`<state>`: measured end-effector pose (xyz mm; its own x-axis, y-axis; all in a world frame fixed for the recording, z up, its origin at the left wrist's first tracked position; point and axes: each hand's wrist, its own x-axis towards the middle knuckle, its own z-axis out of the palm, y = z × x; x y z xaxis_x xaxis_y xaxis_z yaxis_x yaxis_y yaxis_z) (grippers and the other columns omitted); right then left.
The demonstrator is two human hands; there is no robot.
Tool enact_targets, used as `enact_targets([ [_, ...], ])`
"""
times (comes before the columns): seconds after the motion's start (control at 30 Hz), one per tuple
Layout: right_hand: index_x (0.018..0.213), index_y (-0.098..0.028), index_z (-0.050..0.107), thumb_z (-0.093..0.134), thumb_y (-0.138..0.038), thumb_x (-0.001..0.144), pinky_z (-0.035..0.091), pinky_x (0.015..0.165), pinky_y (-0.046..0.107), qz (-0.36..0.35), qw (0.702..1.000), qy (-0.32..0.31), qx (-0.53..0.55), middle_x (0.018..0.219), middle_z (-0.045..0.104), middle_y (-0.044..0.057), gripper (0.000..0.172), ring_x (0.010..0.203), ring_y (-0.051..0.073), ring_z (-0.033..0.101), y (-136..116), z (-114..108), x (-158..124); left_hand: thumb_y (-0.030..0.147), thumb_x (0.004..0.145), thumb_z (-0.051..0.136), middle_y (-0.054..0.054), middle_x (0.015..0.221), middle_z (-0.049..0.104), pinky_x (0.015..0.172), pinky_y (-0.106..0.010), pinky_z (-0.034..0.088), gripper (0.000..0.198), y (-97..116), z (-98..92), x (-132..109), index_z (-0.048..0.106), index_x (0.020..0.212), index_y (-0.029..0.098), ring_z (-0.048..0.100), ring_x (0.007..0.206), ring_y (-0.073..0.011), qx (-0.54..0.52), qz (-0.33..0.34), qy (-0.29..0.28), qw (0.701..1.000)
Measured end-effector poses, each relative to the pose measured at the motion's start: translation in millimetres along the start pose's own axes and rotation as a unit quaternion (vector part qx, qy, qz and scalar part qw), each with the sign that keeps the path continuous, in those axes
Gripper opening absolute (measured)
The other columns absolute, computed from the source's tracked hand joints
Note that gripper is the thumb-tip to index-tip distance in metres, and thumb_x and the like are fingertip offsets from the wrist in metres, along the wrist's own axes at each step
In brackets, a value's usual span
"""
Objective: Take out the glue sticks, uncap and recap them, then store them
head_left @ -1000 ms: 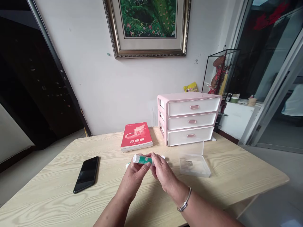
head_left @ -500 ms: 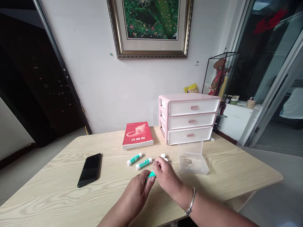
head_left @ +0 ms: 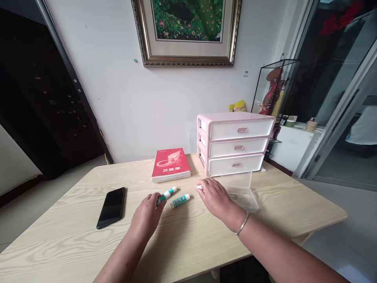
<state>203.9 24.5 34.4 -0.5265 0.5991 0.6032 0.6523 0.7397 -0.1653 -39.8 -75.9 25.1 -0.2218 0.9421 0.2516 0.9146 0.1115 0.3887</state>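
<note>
My left hand [head_left: 147, 214] is closed around a green-and-white glue stick [head_left: 160, 200], partly hidden by my fingers. It overlaps another glue stick [head_left: 173, 190] lying on the table. A further glue stick [head_left: 180, 201] rests just to the right, apart from my hand. My right hand [head_left: 214, 198] is closed at a small white cap [head_left: 199, 187] that shows at its fingertips. Behind that hand stands a clear plastic box [head_left: 250, 202] with its lid raised, partly covered by my hand and wrist.
A red book [head_left: 171, 163] lies at the back of the wooden table [head_left: 73, 239]. A pink-and-white drawer unit [head_left: 238, 147] stands behind the clear box. On the left lies a black phone [head_left: 112, 207]. A framed picture [head_left: 188, 51] hangs on the wall.
My hands have moved apart. The left carried a glue stick leftward to those on the table; the right moved up and right, over where the white caps lay. The view tilted slightly down.
</note>
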Motion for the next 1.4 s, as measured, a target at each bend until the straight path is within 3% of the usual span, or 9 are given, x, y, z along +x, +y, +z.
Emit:
enact_targets([
  [0.2,0.094,-0.019,0.059,0.062,-0.017,0.090,0.039,0.086,0.037,-0.051,0.995,-0.076,-0.047,0.090,0.064,0.006,0.006,0.093,0.024,0.054,0.4,28.2,-20.5,0.028,0.095,0.044,-0.013,0.109,0.066,0.088,-0.035,0.045,0.027,-8.2,32.5,1.8,0.063,0.110,0.016,0.060,0.105,-0.0281,0.141,0.027,-0.038,0.989],
  [0.37,0.092,-0.019,0.062,0.058,-0.013,0.092,0.035,0.100,0.043,-0.057,0.992,-0.108,-0.028,0.091,0.067,0.006,0.007,0.115,0.027,0.052,8.4,45.5,-29.3,0.027,0.095,0.044,-0.010,0.116,0.067,0.091,-0.036,0.046,0.032,-5.9,37.0,-1.2,0.064,0.120,0.022,0.060,0.109,-0.0274,0.165,0.039,-0.048,0.984],
  [0.53,0.109,-0.020,0.063,0.061,-0.016,0.090,0.028,0.111,0.047,-0.055,0.997,-0.045,0.018,0.119,0.065,0.009,0.020,0.133,0.029,0.042,5.4,45.9,-30.6,0.030,0.092,0.051,-0.010,0.117,0.066,0.095,-0.038,0.045,0.035,-8.3,29.9,-4.5,0.063,0.124,0.022,0.059,0.110,-0.0280,0.122,0.042,-0.026,0.991],
  [0.67,0.107,-0.018,0.062,0.060,-0.023,0.090,0.038,0.102,0.045,0.023,0.982,0.025,0.188,0.112,0.066,0.011,0.017,0.116,0.027,0.054,-8.8,26.0,-17.9,0.045,0.093,0.052,-0.011,0.106,0.067,0.087,-0.037,0.046,0.034,-3.0,9.9,-4.7,0.068,0.108,0.020,0.060,0.100,-0.0273,-0.059,0.050,0.040,0.996],
  [0.77,0.091,-0.017,0.059,0.056,-0.049,0.092,0.047,0.072,0.033,0.139,0.867,-0.049,0.475,0.086,0.065,0.006,0.032,0.082,0.020,0.062,-18.4,2.1,2.8,0.062,0.089,0.052,-0.006,0.078,0.063,0.066,-0.030,0.044,0.047,10.2,-16.9,1.7,0.067,0.085,0.017,0.058,0.072,-0.0198,-0.324,0.019,-0.032,0.945],
  [0.9,0.069,-0.019,0.047,0.031,-0.081,0.087,0.030,0.044,0.023,0.088,0.538,-0.288,0.787,0.056,0.041,-0.004,0.067,0.046,0.012,0.047,-24.4,-32.4,37.8,0.086,0.082,0.028,0.000,0.053,0.045,0.044,-0.024,0.034,0.078,34.5,-53.0,17.8,0.055,0.058,0.017,0.042,0.045,-0.0107,-0.620,0.102,-0.202,0.751],
  [0.97,0.063,-0.019,0.043,0.024,-0.088,0.082,0.026,0.041,0.022,0.018,0.436,-0.336,0.835,0.051,0.035,-0.006,0.074,0.039,0.008,0.034,-26.3,-42.2,53.8,0.093,0.075,0.019,0.001,0.046,0.036,0.036,-0.023,0.027,0.084,45.9,-63.2,27.1,0.049,0.050,0.018,0.034,0.039,-0.0092,-0.668,0.131,-0.240,0.692],
  [1.23,0.052,-0.023,0.031,0.001,-0.096,0.069,0.018,0.033,0.021,-0.109,0.286,-0.382,0.872,0.038,0.022,-0.007,0.081,0.033,0.006,0.016,-33.4,-11.3,88.5,0.102,0.055,-0.001,0.004,0.034,0.013,0.026,-0.021,0.006,0.086,58.6,-45.0,58.4,0.026,0.033,0.023,0.014,0.030,-0.0059,-0.730,0.131,-0.361,0.565],
  [1.4,0.051,-0.023,0.030,0.004,-0.101,0.061,0.017,0.032,0.020,-0.095,0.279,-0.395,0.870,0.037,0.022,-0.007,0.082,0.033,0.006,0.017,-26.5,5.9,88.1,0.104,0.044,-0.004,0.004,0.031,0.011,0.026,-0.022,0.006,0.085,44.7,-39.4,63.1,0.022,0.031,0.023,0.014,0.026,-0.0052,-0.705,0.130,-0.379,0.586],
])
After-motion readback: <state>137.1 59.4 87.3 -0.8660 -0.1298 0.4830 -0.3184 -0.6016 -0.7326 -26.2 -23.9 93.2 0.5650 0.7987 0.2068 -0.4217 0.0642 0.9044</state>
